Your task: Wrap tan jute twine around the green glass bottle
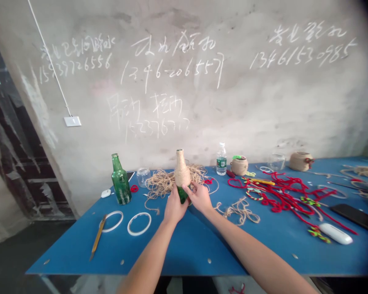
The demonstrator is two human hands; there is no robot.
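Observation:
A green glass bottle, its neck and shoulder wound with tan twine, stands upright between my two hands; the lower part is bare green glass. My left hand is wrapped round the lower left of the bottle. From the right, my right hand grips it near the lower edge of the winding, thumb and fingers closed against it. Whether a twine end is pinched there I cannot make out. Behind the bottle lies a loose heap of twine. A smaller tangle of twine lies right of my right hand.
On the blue table a bare green bottle stands left, near white rings and a craft knife. Red cords spread across the right, with a water bottle, twine-wrapped jars and a dark phone.

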